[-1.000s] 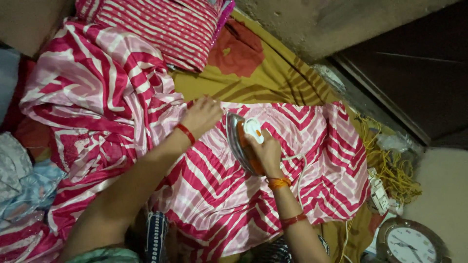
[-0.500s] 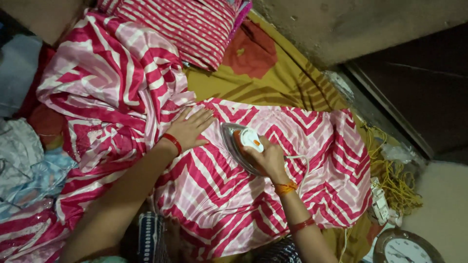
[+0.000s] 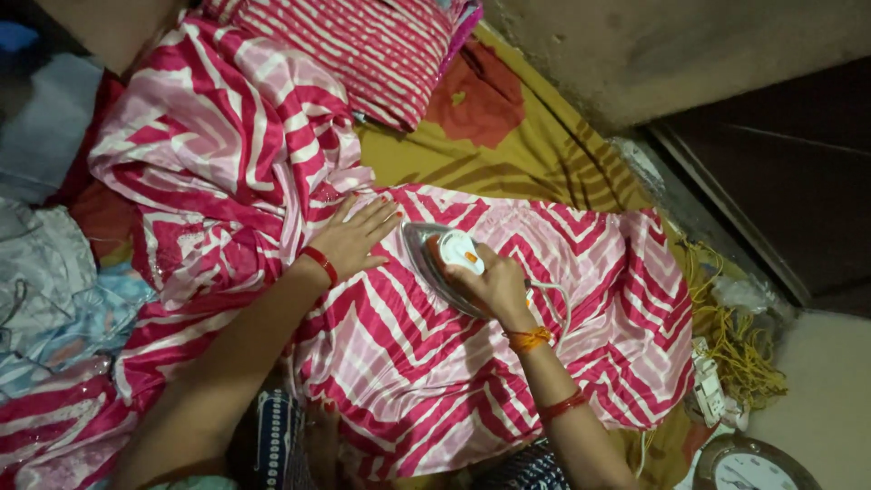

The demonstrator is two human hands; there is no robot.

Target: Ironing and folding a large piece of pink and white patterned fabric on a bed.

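1. The electric iron (image 3: pixel 443 263) is sitting soleplate-down on the pink and white zigzag-striped cloth (image 3: pixel 508 363), near the middle of the view, its pointed tip aiming toward 10 o'clock.
2. The right hand (image 3: pixel 494 283) is clenching around the iron's handle from the 4 o'clock side; orange and red threads are circling that wrist and forearm.
3. The left hand (image 3: pixel 356 238) is lying released, palm down and fingers spread flat, on the same cloth at 9 o'clock from the iron, just beside its tip, with a red band on the wrist.
4. The iron's white cord (image 3: pixel 555 299) is looping out at 3 o'clock from the handle.
5. The cloth is spreading flat toward 4 o'clock and bunching up in loose folds toward 10 o'clock.
6. A mustard-yellow sheet (image 3: pixel 508 154) with a red leaf print is showing under the cloth at 12 o'clock.
7. A red-striped folded pile (image 3: pixel 381 45) is resting at 11 o'clock.
8. A round clock (image 3: pixel 753 467) is lying at 5 o'clock, with a white power strip (image 3: pixel 708 390) and yellow fringe (image 3: pixel 735 345) at 4 o'clock.
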